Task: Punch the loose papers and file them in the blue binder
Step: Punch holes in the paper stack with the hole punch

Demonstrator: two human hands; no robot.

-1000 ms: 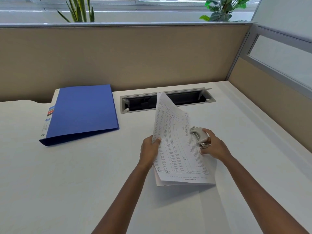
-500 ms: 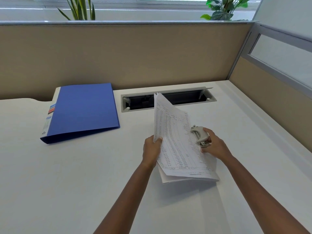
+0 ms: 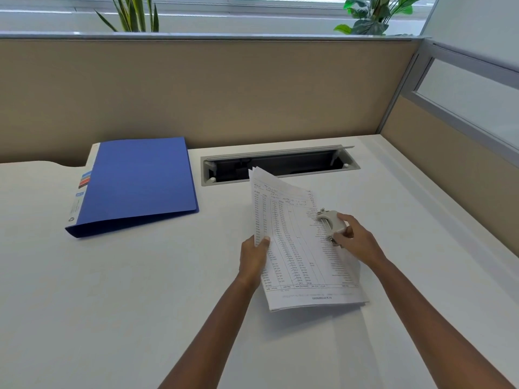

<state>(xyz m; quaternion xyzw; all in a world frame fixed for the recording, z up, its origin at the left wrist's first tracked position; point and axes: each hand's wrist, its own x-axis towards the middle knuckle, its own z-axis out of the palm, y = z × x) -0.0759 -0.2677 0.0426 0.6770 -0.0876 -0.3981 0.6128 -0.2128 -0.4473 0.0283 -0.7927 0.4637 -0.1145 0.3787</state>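
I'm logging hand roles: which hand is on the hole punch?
The right hand, gripping the grey hole punch at the right edge of the papers; the left hand only pinches their left edge.

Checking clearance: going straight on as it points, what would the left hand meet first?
Beyond the papers it grips, the left hand would probably reach the open cable slot in the desk; depth is unclear.

An office cubicle: beige partition panels [image 3: 224,91] around a white desk [image 3: 112,290] with a cable tray slot [image 3: 280,164].
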